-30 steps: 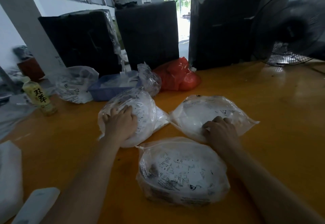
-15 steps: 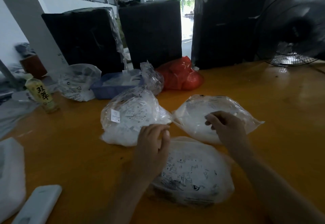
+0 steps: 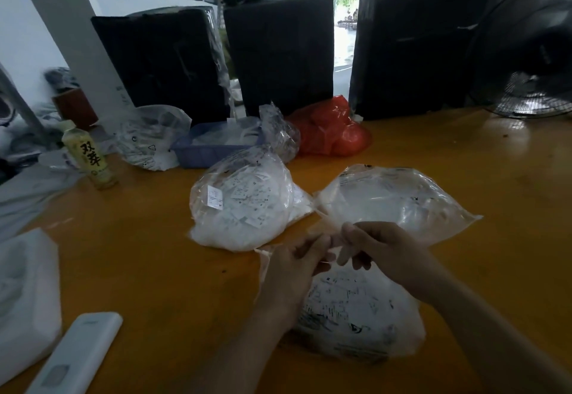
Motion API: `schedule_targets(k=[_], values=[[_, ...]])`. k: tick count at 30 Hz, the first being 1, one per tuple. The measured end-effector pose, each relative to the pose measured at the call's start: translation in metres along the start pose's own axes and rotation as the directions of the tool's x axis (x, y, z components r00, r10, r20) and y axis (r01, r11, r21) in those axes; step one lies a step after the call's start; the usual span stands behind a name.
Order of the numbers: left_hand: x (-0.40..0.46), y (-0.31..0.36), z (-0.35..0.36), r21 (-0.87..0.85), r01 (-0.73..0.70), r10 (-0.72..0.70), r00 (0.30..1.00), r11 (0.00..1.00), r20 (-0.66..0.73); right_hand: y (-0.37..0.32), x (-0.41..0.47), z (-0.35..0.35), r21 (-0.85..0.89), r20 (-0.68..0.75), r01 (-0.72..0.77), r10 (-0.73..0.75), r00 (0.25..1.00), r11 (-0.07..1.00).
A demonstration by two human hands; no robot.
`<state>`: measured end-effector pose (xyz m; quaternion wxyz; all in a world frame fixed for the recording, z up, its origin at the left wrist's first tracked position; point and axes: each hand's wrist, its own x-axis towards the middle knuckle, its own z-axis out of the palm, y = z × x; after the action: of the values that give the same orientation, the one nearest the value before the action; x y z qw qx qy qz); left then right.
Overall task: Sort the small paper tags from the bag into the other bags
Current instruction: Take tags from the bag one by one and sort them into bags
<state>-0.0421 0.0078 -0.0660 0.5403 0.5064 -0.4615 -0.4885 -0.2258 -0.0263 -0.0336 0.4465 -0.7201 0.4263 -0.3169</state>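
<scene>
Both hands had left the far bags and met at the nearest bag's mouth, at six o'clock. Left hand and right hand pinched its plastic (opening step, I judged); next, spreading it to reach the tags.

Both forearms reach forward and converge. The left hand and the right hand meet almost fingertip to fingertip, fingers curled, each pinching thin plastic between them.
</scene>
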Motion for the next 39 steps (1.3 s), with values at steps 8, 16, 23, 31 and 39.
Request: schedule_targets(k=[8,16,23,31,39], values=[[0.002,-0.003,-0.001,-0.174,0.025,-0.031,0.999,0.984,-0.032,0.007,0.005,0.007,-0.324,0.029,0.082,-0.077,0.997,0.942],[0.002,-0.004,-0.004,-0.242,0.052,-0.055,0.998,0.969,-0.006,0.010,0.007,0.008,-0.328,-0.093,0.068,-0.103,0.990,0.942],[0.006,-0.001,-0.009,-0.524,0.142,-0.167,0.986,0.840,-0.001,0.014,0.006,0.008,-0.579,0.090,0.072,-0.024,0.996,0.812],[0.000,0.000,-0.012,-0.517,0.231,-0.209,0.973,0.824,0.102,0.025,0.007,0.005,-0.789,0.193,0.166,-0.019,0.981,0.591],[-0.004,0.006,-0.011,-0.429,0.249,-0.242,0.968,0.868,0.071,0.021,0.009,0.004,-0.760,0.095,0.130,-0.088,0.992,0.637]])
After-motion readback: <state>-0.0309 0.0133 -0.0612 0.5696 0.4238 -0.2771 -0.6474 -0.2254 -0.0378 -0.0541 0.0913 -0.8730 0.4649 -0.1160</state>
